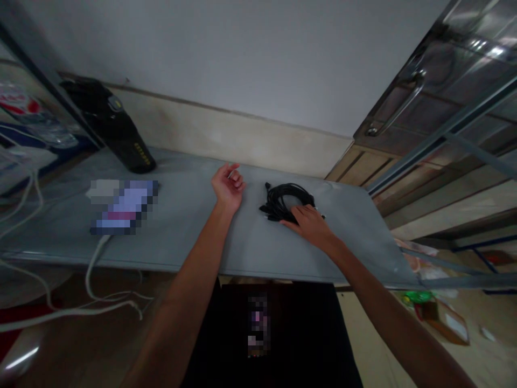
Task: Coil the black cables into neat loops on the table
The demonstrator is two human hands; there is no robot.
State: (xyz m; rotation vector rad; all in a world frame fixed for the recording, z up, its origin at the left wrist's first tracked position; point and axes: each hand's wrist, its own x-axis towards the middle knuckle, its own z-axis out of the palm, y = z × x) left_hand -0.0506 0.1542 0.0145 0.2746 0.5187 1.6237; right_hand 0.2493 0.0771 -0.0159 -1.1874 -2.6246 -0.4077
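A coil of black cables (278,200) lies on the grey table, with several plug ends sticking out at its left and right. My right hand (310,222) is on the near right part of the coil, fingers over the strands and thumb toward the front; the undersides of the fingers are hidden. To the left of the coil, my left hand (228,187) rests palm up with its fingers loosely bent and nothing in it. A gap separates it from the cables.
At the table's (258,253) left stand a black bottle (125,134) and a blurred-out phone-like device (127,207) with a white cable (92,269). A clear plastic bottle (48,124) is farther left. Metal frame bars (444,140) flank the right side, before a door with a handle (399,105).
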